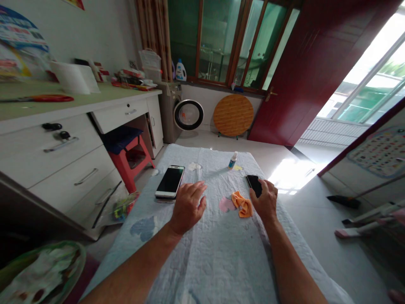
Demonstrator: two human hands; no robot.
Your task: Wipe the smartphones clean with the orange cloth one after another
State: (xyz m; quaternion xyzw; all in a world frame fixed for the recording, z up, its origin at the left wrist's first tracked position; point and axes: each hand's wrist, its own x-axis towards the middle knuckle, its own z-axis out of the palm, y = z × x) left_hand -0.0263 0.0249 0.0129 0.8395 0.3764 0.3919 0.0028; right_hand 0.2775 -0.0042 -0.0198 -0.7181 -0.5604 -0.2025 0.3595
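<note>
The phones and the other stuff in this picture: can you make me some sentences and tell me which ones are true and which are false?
1. The right hand is at the small dark phone. True.
2. The left hand is holding the bottle. False: it is beside the big white phone, and the bottle stands away from it.
3. An orange cloth lies between the two hands, nearer the right one. True.
4. The washing machine's round door is closed. False: it is swung open.
5. A red stool is by the desk. True.
</note>
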